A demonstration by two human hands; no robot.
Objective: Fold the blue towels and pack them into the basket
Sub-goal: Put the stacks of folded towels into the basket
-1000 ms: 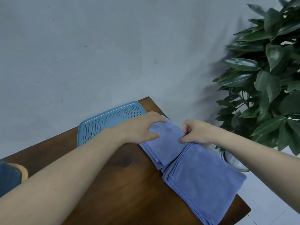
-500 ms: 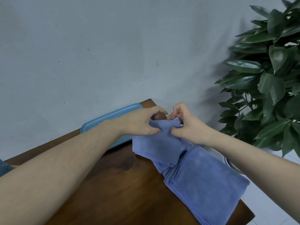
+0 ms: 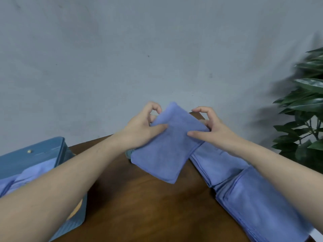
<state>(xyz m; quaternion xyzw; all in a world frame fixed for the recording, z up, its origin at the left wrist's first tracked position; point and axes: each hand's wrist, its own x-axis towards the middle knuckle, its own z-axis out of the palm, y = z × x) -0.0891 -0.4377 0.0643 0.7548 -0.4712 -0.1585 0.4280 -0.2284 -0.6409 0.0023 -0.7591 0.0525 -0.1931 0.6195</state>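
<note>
blue towel (image 3: 167, 147) lifted over table (image 3: 139, 206), fingers of left hand (image 3: 141, 130) and right hand (image 3: 213, 130) pinching its sides

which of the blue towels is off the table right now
The folded towel gripped by the left hand and right hand; the towel stacks lie flat on the table.

Two hands, left hand (image 3: 142, 127) and right hand (image 3: 213, 131), share one lifted towel (image 3: 167, 147) at centre frame. Two towel stacks (image 3: 248, 193) lie at lower right, their layers too many to count. One basket (image 3: 33, 154) at left, one plant (image 3: 304, 109) at right, one bench (image 3: 139, 206).
</note>
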